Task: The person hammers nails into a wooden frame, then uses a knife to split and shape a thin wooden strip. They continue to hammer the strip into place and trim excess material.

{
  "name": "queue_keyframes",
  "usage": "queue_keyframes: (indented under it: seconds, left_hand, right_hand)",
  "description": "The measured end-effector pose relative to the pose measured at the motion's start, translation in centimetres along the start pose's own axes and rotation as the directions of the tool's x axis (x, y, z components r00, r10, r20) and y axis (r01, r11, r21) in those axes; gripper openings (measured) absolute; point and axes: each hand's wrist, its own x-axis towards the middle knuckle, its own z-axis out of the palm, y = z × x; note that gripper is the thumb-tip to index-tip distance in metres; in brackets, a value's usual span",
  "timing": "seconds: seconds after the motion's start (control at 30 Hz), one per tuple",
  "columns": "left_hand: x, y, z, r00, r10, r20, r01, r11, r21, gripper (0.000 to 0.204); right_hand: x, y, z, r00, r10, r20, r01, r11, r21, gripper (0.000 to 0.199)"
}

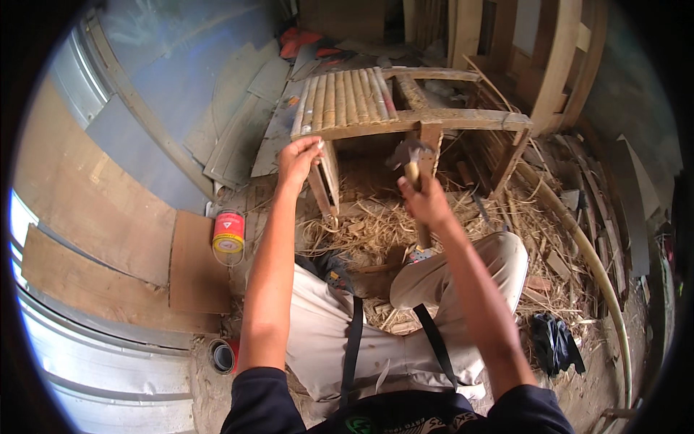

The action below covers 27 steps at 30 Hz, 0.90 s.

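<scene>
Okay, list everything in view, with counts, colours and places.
Hammer: one, dark head, pale handle, centre
Wooden frame: one, brown, upper centre
Bamboo slats: several, tan, on frame's left top
Shavings: many, tan, around frame's base
Can: one, red and yellow, left
Round container: one, red, lower left
Plastic bag: one, black, lower right
Long pole: one, tan, right
Flat boards: several, brown, left
Upright timbers: several, brown, upper right
Trousers: one pair, beige, lower centre
Left hand: one, bare, at frame's left corner
Right hand: one, bare, round hammer handle
</scene>
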Motion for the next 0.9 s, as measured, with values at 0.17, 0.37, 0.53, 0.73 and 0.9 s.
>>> queue_keyframes:
  seconds: [0.17, 0.37, 0.53, 0.73, 0.9]
  left_hand:
    - [1.5, 4.9, 5.6, 0.988, 0.126, 0.088, -0.131, 0.99, 0.045, 0.03]
    - [5.5, 6.1, 10.7, 0.961, 0.203, 0.189, -0.229, 0.965, 0.128, 0.019]
    - [9.3, 4.6, 11.9, 0.949, 0.247, 0.194, -0.304, 0.877, 0.372, 0.021]
    - [12.4, 0.4, 13.6, 0.971, 0.204, 0.128, -0.235, 0.916, 0.326, 0.026]
    - [14.4, -1.6, 14.4, 0.97, 0.117, 0.213, -0.168, 0.957, 0.238, 0.021]
  right_hand:
    - [1.8, -7.3, -8.1, 1.0, 0.025, -0.002, -0.025, 0.999, -0.044, 0.022]
    - [4.2, -8.9, -10.3, 0.995, -0.098, 0.002, 0.097, 0.988, -0.121, 0.023]
    - [5.8, -6.0, -10.4, 0.989, 0.094, 0.118, -0.085, 0.993, -0.076, 0.023]
    - [6.4, -1.7, -11.1, 0.983, 0.142, 0.115, -0.084, 0.91, -0.407, 0.035]
    - [5.7, -0.6, -11.6, 0.954, 0.215, 0.207, -0.167, 0.959, -0.227, 0.034]
